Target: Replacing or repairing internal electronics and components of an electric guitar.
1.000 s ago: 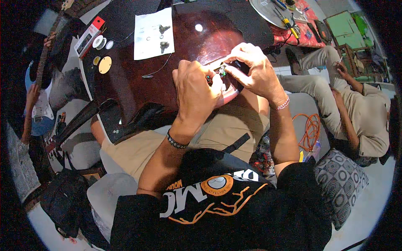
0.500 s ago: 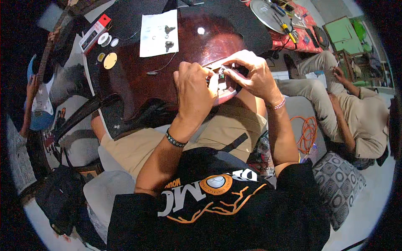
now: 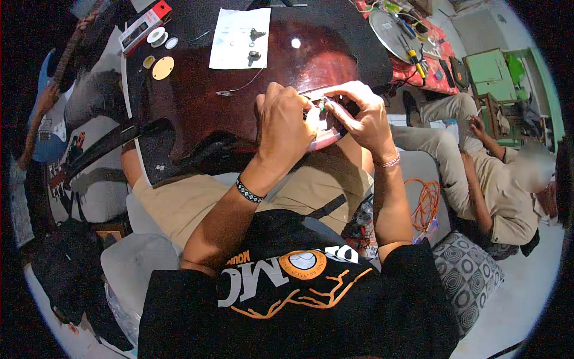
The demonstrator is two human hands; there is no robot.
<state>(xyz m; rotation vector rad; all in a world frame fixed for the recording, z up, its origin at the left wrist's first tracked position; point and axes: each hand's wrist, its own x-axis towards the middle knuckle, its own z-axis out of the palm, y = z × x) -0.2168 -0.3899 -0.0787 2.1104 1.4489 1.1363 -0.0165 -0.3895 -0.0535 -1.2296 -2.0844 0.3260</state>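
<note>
A glossy dark red guitar body (image 3: pixel 287 66) lies back up in front of me, its dark neck (image 3: pixel 98 149) pointing left. At its near right edge is a brightly lit cavity (image 3: pixel 324 133). My left hand (image 3: pixel 283 122) is closed at the cavity's left side, its fingertips pinched on something hidden. From the right, my right hand (image 3: pixel 363 116) pinches a small electronic part (image 3: pixel 323 107) with a touch of green, between thumb and forefinger. A thin loose wire (image 3: pixel 242 87) lies on the guitar, left of my hands.
White paper (image 3: pixel 227 51) with small dark metal parts lies beyond my hands. Left of it are a round cream plate (image 3: pixel 162 67), a white spool (image 3: pixel 156 37) and a red-white box (image 3: pixel 143 27). A yellow soldering iron (image 3: pixel 415 57) rests at right, near a seated person (image 3: pixel 502 173).
The whole view has shifted slightly, so the paper and box sit higher and farther right. Both my hands stay at the cavity with much the same pinch.
</note>
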